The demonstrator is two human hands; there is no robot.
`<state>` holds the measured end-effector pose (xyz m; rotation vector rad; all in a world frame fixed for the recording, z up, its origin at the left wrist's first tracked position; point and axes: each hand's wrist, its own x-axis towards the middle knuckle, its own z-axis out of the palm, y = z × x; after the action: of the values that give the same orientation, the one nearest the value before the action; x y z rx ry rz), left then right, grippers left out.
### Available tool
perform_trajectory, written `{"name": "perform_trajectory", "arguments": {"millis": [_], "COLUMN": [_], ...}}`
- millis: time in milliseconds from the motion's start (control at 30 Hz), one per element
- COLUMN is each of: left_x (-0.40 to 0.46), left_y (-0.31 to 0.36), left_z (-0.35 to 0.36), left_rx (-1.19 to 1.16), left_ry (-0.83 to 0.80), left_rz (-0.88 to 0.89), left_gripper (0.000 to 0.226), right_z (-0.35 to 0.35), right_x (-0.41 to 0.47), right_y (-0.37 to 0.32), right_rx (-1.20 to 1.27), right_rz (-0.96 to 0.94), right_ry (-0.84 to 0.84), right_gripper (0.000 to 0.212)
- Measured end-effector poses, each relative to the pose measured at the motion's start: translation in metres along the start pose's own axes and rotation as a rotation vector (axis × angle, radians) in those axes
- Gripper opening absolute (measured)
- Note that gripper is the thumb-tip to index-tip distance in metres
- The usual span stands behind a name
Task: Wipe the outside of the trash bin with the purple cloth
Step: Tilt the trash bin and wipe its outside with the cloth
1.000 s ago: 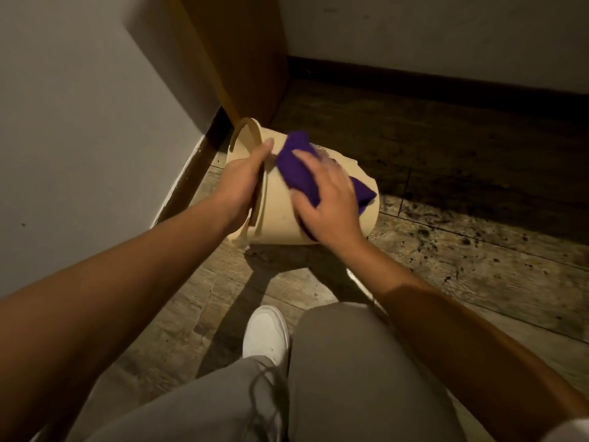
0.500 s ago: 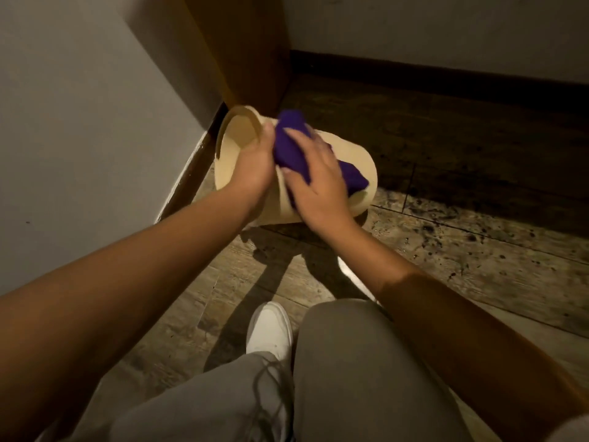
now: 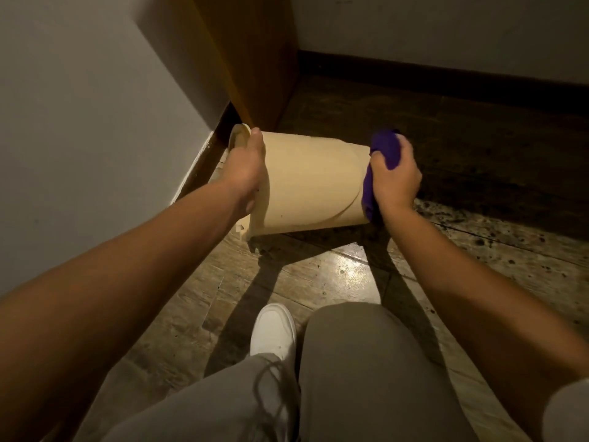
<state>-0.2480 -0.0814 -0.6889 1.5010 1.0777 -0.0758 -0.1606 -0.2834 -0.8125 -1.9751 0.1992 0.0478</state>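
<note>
A cream plastic trash bin [image 3: 312,183] is tipped on its side just above the wooden floor, its open rim to the left and its base to the right. My left hand [image 3: 245,167] grips the rim end. My right hand [image 3: 395,177] holds the purple cloth [image 3: 381,154] bunched against the bin's base end, and part of the cloth hangs down behind the bin's edge. The far side of the bin is hidden.
A white wall [image 3: 89,122] runs along the left with a dark skirting. A wooden cabinet side [image 3: 255,59] stands right behind the bin. My white shoe [image 3: 274,330] and grey trouser legs [image 3: 366,378] fill the near floor. Dark stained floorboards [image 3: 478,154] spread to the right.
The bin has been turned so its side faces me. My right hand slid the purple cloth from the bin's upper side to its base end at the right. My left hand stayed on the rim.
</note>
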Motion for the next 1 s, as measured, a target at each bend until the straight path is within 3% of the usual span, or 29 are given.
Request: {"name": "perform_trajectory", "arguments": {"millis": [67, 233, 367, 533, 600, 733, 800, 1000], "left_x": [0.004, 0.004, -0.005, -0.007, -0.004, 0.001, 0.0, -0.005], "left_y": [0.004, 0.004, 0.004, 0.008, 0.009, 0.006, 0.008, 0.013], "left_z": [-0.003, -0.011, 0.005, 0.006, -0.002, -0.008, -0.006, 0.011], "left_rx": [-0.008, -0.039, 0.061, 0.005, 0.012, 0.002, 0.002, 0.007], "left_ry": [-0.031, -0.34, -0.267, -0.145, -0.095, -0.062, -0.035, -0.07], "left_rz": [0.019, 0.065, 0.15, 0.148, 0.088, 0.063, 0.074, 0.019], "left_gripper": [0.073, 0.053, 0.064, 0.056, 0.06, 0.078, 0.078, 0.078], "right_z": [-0.005, -0.002, 0.023, 0.03, 0.021, 0.001, -0.006, 0.006], "right_x": [-0.004, -0.026, -0.069, -0.072, -0.049, -0.012, -0.004, -0.032], "right_y": [-0.008, -0.047, -0.079, -0.055, -0.029, 0.01, 0.015, -0.036], "right_rx": [0.012, 0.043, 0.033, -0.146, -0.178, -0.085, -0.105, -0.066], "right_rz": [-0.101, -0.37, -0.539, -0.744, -0.709, -0.3, -0.212, -0.522], "right_ry": [-0.002, -0.153, -0.244, -0.162, -0.106, -0.017, -0.039, -0.114], "right_gripper": [0.056, 0.052, 0.051, 0.056, 0.057, 0.058, 0.061, 0.05]}}
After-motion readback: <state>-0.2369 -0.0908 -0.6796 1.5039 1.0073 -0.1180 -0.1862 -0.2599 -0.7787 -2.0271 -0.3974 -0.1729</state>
